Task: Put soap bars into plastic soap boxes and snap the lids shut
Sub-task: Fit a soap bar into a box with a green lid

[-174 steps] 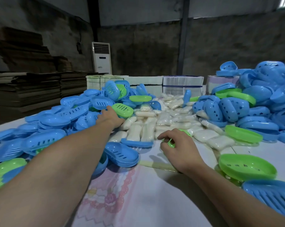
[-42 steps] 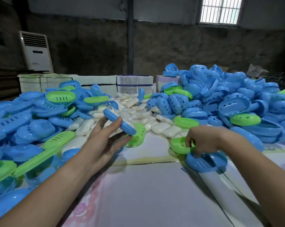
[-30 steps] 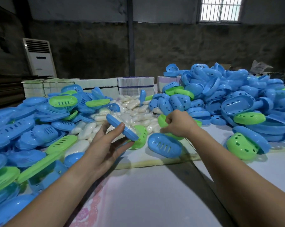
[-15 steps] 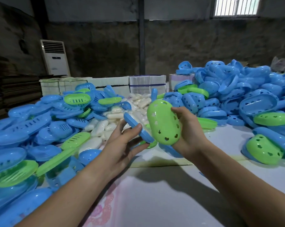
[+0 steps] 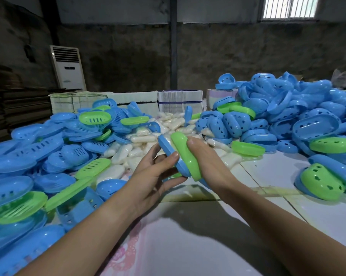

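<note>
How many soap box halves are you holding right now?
2: a blue half in the left hand, a green half in the right hand, pressed together; a third could hide behind them.

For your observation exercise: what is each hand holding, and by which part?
Left hand holds the blue half by its long edges; right hand holds the green half across its domed back.

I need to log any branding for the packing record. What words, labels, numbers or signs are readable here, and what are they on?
No text can be read.
Standing air conditioner: a small dark panel and a greenish mark low on its front, too blurred to read.
Bundled white stacks at the back: no legible print.
Blue half and green half held in the hands: no lettering visible.
</note>
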### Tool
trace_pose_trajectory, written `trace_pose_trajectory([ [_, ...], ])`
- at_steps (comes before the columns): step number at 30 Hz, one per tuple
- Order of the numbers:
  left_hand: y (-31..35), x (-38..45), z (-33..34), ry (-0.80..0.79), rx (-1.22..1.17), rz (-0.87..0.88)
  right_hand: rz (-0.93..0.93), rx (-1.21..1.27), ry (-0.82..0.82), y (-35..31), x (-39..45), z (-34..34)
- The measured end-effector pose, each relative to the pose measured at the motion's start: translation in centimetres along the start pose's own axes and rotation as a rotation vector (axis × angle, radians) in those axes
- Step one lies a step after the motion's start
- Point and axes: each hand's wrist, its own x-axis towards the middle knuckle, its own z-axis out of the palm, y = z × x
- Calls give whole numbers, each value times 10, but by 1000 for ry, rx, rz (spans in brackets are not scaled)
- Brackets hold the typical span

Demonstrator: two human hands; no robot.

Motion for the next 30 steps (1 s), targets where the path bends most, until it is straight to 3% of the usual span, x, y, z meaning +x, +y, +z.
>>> trace_pose_trajectory([
  [3, 2, 0, 0, 13, -24, -5, 16, 18, -65, -1, -2, -1],
  [10, 0, 0, -1, 28, 19, 55, -47, 232, -36, 0, 1, -5],
  [30, 1, 0, -6, 2, 218, 110, -28, 190, -93, -3, -3, -6],
])
